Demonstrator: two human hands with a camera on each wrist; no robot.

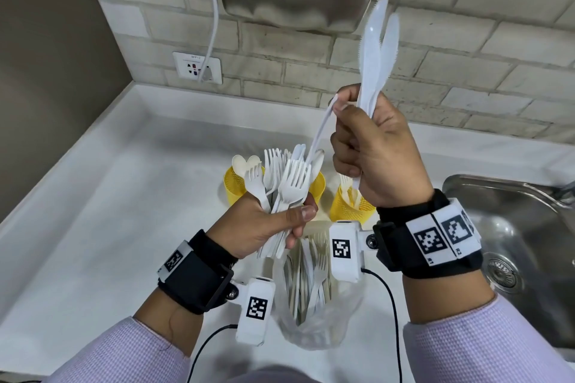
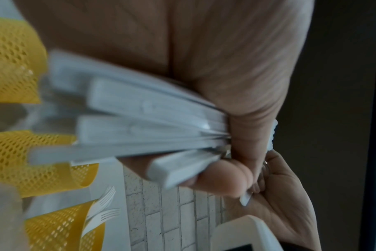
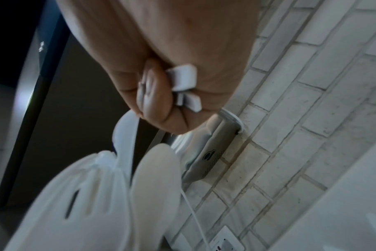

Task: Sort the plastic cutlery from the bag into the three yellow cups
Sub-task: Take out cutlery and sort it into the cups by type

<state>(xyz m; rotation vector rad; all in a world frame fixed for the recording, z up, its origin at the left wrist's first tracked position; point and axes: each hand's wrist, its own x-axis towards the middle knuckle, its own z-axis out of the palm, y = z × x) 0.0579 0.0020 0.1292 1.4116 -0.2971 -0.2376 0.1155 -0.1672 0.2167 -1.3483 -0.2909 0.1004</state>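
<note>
The left hand [image 1: 264,224] is squeezed tight around a fat bunch of white forks [image 1: 286,177], with the prongs fanning up toward 12 o'clock. The right hand [image 1: 373,149] is closed too: it holds two knives [image 1: 378,40] that stick up high, and its thumb and first finger pinch the end of one thin piece [image 1: 320,127] that slants down into the fork bunch at about 7 o'clock. I cannot tell if that piece is a knife or a spoon. The bag [image 1: 314,295] lies on the white counter [image 1: 93,227], at 6 o'clock from the hands, and lots of cutlery is in it. The three yellow cups stand in a row behind the hands: the left cup [image 1: 231,185] at 10 o'clock from the left hand has spoons, the middle cup [image 1: 317,186] is mostly hidden, and the right cup [image 1: 345,205] has a few forks. I think the thin piece could catch on the fork prongs and drag other forks out, so they fall on the counter. The right hand is doing two jobs, so the knives might slip. The sink [image 1: 513,227] is close at 3 o'clock, and a dropped knife could land in there. The bunch in the left hand is big and could spread apart if the squeeze gets weak.
</note>
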